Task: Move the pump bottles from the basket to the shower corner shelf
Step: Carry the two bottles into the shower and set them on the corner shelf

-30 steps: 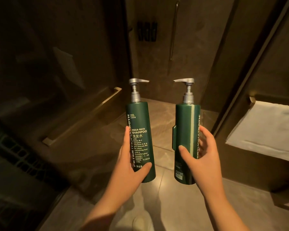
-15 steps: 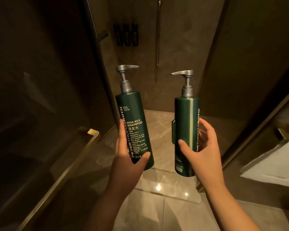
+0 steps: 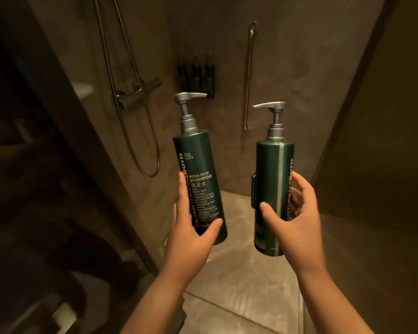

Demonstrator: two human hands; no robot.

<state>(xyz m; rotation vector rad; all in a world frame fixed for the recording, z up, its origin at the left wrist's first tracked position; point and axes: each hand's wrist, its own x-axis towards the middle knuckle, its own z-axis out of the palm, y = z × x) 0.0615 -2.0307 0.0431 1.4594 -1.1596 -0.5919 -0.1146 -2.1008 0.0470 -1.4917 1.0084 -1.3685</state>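
I hold two tall dark green pump bottles upright in front of me, inside the shower doorway. My left hand (image 3: pixel 191 227) grips the lower part of the shampoo bottle (image 3: pixel 198 169), whose white label faces me and whose grey pump points right. My right hand (image 3: pixel 292 213) wraps the second green bottle (image 3: pixel 273 186), turned so a pale stripe and a side clip show; its pump points left. On the far wall a dark holder (image 3: pixel 196 77) carries three small dark bottles. No basket is in view.
A shower mixer with hose (image 3: pixel 138 92) hangs on the left wall. A vertical grab bar (image 3: pixel 249 75) runs down the back wall. The dark glass door edge (image 3: pixel 87 165) stands at left, another dark panel (image 3: pixel 384 141) at right. Wet tiled floor (image 3: pixel 239 273) lies below.
The view has advanced into the shower and tilted up: the mixer, hose and wall holder now show closer. The towel at right has left the frame. Both bottles stay held the same way.
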